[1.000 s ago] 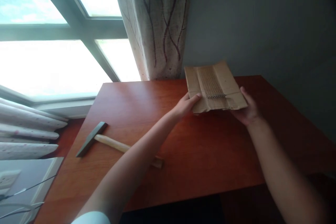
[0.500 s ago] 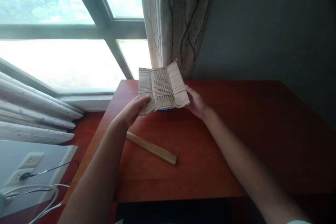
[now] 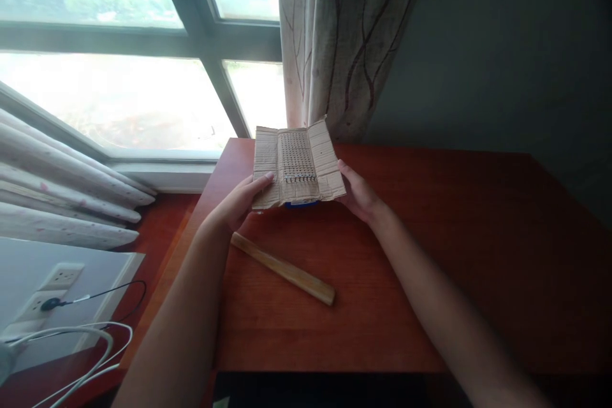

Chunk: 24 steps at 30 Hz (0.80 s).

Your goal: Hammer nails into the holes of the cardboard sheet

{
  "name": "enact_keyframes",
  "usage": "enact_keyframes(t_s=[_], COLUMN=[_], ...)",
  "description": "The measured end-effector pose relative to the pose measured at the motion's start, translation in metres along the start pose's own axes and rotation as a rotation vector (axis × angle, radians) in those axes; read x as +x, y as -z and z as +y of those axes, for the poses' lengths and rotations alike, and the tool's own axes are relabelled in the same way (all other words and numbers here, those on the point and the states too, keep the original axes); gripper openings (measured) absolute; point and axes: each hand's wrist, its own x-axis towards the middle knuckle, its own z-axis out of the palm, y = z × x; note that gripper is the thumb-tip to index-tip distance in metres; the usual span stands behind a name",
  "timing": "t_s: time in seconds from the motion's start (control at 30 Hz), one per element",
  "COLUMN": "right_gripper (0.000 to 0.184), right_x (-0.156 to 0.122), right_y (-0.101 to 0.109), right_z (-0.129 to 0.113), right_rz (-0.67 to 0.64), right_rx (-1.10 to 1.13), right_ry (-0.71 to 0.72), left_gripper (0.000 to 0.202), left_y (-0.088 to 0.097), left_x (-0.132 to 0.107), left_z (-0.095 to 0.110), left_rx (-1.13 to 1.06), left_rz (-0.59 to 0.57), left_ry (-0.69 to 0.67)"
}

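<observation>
A creased, folded-open piece of corrugated cardboard (image 3: 297, 156) is held up over the table, its side flaps angled upward. Its middle panel carries a dense grid of small marks or openings, too fine to make out. My left hand (image 3: 241, 201) grips the near left corner, thumb on top and fingers underneath. At the right edge, my right hand (image 3: 357, 191) holds the other flap, with its fingers mostly hidden behind it. A bit of something blue (image 3: 302, 204) peeks out under the near edge. Closer to me, a flat wooden stick (image 3: 287, 271) lies diagonally on the table.
The reddish-brown table (image 3: 382, 306) spreads beneath both arms. Beyond it are a window (image 3: 201, 38), a patterned curtain (image 3: 354, 44) and a dark wall. Lower left, a wall socket (image 3: 62, 276) has a black plug and cables (image 3: 109, 338) hanging beside the table.
The camera view has shifted, so the window, curtain and wooden stick appear further right. Both hands keep their hold on the cardboard, which stays nearly in the same place in view.
</observation>
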Motion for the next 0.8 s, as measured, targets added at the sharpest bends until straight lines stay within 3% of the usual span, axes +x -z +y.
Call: enact_keyframes(t_s=[0.17, 0.3, 0.4, 0.57, 0.8], right_gripper=[0.049, 0.051, 0.049, 0.044, 0.038], right_x=[0.000, 0.004, 0.009, 0.010, 0.005], right_y=[0.004, 0.008, 0.008, 0.003, -0.004], right_z=[-0.003, -0.011, -0.015, -0.014, -0.017], right_rz=[0.026, 0.222, 0.289, 0.217, 0.203], right_rx=[-0.132, -0.371, -0.464, -0.429, -0.332], right_ry=[0.036, 0.262, 0.362, 0.383, 0.384], left_gripper=[0.051, 0.055, 0.050, 0.043, 0.031], left_y=[0.002, 0.008, 0.009, 0.005, -0.002], left_x=[0.000, -0.004, -0.008, -0.010, -0.008], left_z=[0.000, 0.003, 0.008, 0.013, 0.012], left_rx=[0.017, 0.112, 0.248, 0.336, 0.173], left_rz=[0.037, 0.073, 0.135, 0.217, 0.277], left_ry=[-0.007, -0.072, -0.152, -0.212, -0.244])
